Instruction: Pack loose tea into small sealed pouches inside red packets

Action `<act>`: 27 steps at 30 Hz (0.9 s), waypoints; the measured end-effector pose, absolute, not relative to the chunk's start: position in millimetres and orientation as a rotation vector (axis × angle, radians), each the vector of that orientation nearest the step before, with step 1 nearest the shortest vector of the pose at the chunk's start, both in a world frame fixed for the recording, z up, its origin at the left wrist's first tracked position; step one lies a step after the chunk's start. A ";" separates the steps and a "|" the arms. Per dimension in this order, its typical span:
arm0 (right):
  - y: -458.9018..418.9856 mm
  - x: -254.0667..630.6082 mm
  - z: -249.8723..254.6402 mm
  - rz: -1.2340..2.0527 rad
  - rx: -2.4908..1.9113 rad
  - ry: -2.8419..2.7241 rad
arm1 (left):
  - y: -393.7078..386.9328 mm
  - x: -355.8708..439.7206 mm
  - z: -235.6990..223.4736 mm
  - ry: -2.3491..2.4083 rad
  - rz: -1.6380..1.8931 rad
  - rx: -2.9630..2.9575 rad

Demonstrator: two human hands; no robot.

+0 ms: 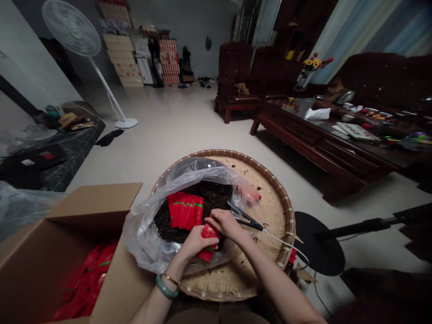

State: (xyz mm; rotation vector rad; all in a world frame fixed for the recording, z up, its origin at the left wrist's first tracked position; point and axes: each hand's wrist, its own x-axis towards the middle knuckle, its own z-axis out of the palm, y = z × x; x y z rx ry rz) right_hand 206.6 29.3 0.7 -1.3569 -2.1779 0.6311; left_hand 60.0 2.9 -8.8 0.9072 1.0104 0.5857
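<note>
A red packet (208,234) with gold print and a green stripe is held between my two hands, over a clear plastic bag (141,225) of dark loose tea leaves (216,191). My left hand (195,243) grips its lower left side, fingers closed. At its top edge, my right hand (224,223) pinches with closed fingers. A fanned row of red packets (185,210) lies on the leaves just beyond my left hand. Right beside my right hand rests a black hair-straightener-like clamp (251,221) with a white cord. The bag sits on a round woven bamboo tray (273,198).
At left stands an open cardboard box (111,198) holding red packets (91,274). A round black stand base (317,243) is right of the tray. Further off are a white floor fan (126,123) and a dark wooden table (303,135) with clutter.
</note>
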 end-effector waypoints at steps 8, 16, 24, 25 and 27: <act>30.9 223.2 -2.3 1.078 -1.363 -1.651 | 0.3 54.7 -3.6 0.930 0.571 0.816; 39.1 219.8 -32.0 1.119 -1.508 -1.550 | 0.3 -26.6 51.7 0.671 1.749 0.666; 42.3 165.4 -42.5 0.894 -1.608 -1.741 | 19.8 0.3 12.9 1.158 1.344 0.910; 42.7 160.4 -44.9 0.884 -1.645 -1.734 | 23.7 2.9 5.0 1.215 1.277 0.984; 44.0 152.9 -51.0 0.914 -1.691 -1.682 | 30.4 5.7 -8.7 1.272 1.208 1.071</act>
